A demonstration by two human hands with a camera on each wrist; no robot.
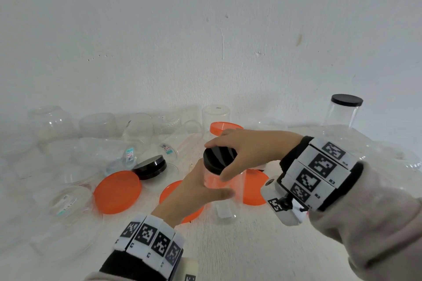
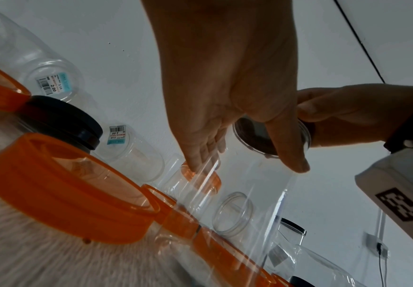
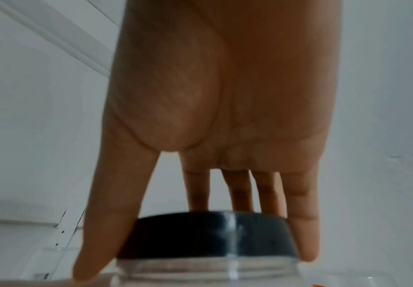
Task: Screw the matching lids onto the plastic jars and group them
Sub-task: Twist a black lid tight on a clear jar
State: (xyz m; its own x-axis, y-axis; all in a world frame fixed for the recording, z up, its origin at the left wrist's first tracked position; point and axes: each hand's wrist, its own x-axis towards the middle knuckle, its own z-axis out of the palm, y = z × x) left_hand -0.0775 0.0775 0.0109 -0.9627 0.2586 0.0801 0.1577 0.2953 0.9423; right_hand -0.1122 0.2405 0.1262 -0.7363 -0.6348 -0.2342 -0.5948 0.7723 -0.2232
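Right hand (image 1: 246, 150) grips the black lid (image 1: 219, 159) by its rim, thumb and fingers curled round it. Left hand (image 1: 196, 191) wraps the clear jar (image 1: 226, 194), upright at table centre. Judged light, thin-walled, slippery: hold mid-body, without squeezing. White table (image 1: 262, 248) carries loose orange lids (image 1: 117, 191); plain white wall (image 1: 205, 41) behind.

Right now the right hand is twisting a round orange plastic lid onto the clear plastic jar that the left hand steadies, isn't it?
Not quite: the round plastic lid is black, not orange, as the head view shows. The right hand grips it on the clear plastic jar that the left hand steadies.
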